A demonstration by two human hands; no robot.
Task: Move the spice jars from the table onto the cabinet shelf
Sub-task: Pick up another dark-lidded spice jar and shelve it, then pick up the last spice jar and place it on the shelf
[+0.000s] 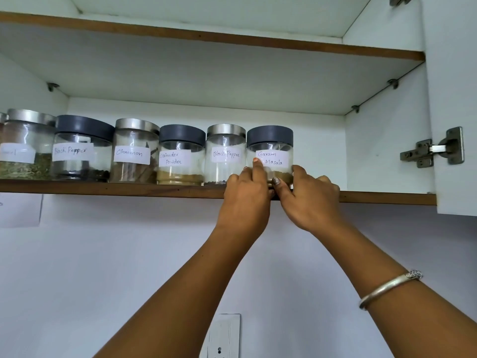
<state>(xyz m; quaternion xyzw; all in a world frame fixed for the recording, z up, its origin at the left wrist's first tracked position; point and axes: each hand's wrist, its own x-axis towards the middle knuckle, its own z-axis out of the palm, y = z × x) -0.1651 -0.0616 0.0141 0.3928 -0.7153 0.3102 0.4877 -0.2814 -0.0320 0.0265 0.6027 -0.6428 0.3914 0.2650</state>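
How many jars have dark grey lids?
3: left Black Pepper jar, middle Coriander Powder jar, rightmost Garam Masala jar. More may hide past the left edge.

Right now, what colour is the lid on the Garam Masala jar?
Dark grey. The lid of the Garam Masala jar shows best in the head view.

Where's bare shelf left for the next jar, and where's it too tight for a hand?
Free: the shelf between the Garam Masala jar and the cabinet's right wall. Crowded: leftward from it, the other jars stand side by side to the frame's edge. The left hand and right hand hold that jar.
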